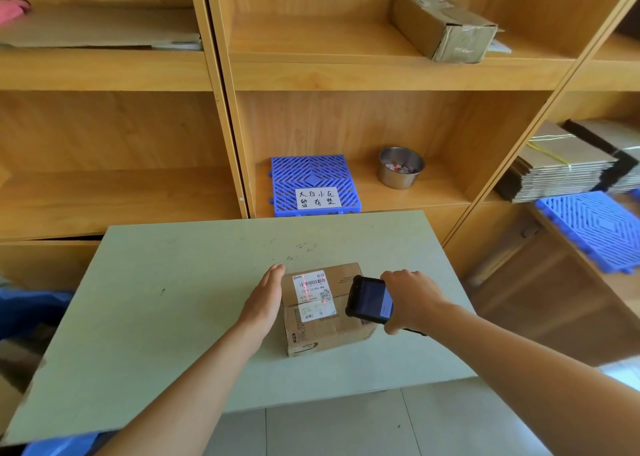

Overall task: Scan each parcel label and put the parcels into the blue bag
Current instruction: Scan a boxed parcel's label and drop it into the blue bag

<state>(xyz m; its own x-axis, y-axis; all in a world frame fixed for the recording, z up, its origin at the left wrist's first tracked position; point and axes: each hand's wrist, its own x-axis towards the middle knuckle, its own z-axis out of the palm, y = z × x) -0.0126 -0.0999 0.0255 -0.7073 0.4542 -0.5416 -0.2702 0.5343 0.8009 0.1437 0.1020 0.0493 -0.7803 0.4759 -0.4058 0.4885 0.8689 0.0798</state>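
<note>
So the parcel [325, 308] sits on the table [166, 317] with the left hand [265, 303] flat against its left side and the right hand [410, 300] holding the scanner [370, 299] over its right edge. Behind the table, a shelf [398, 75] has a grid mat [313, 184] with a metal bowl [401, 167] to its right, and another box [445, 26] one level up.

Two bare arms show, and no sleeves cover them up to the edge of the view. The left hand [265, 300] and the right hand [412, 298] wear no gloves, rings, watch or bands. The fingers [277, 272] are bare too.
</note>
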